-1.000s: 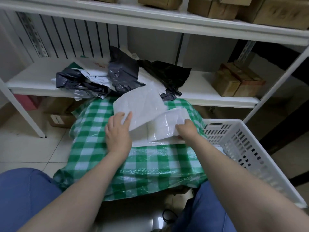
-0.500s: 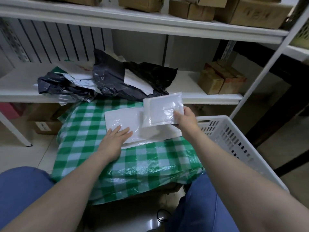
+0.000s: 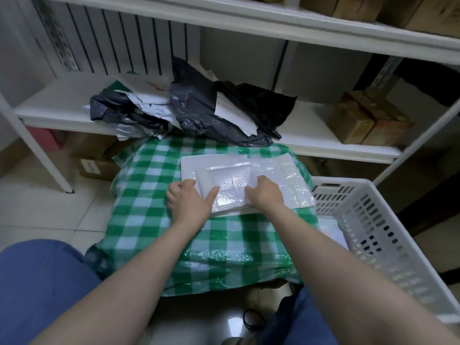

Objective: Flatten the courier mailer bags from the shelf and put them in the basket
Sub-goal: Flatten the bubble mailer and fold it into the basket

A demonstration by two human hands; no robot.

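A small white bubble mailer (image 3: 229,188) lies on a larger white mailer (image 3: 286,175), both on the green-checked cloth (image 3: 149,195) in front of me. My left hand (image 3: 186,199) rests at the small mailer's left edge with its thumb laid on it. My right hand (image 3: 266,192) holds the small mailer's right edge, fingers bent, thumb on top. A crumpled heap of black, grey and white mailer bags (image 3: 199,108) sits on the white shelf (image 3: 57,105) behind. The white slotted basket (image 3: 373,220) stands at my right, with something white lying flat inside.
Brown cardboard boxes (image 3: 368,120) stand on the shelf's right end and more fill the shelf above. A white shelf post (image 3: 42,155) rises from the tiled floor at left, with boxes under the shelf. My blue-clad knees frame the bottom.
My right hand has brought the small mailer down from the air onto the larger one. My left hand has shifted from lying flat on the large mailer to the small mailer's left edge.
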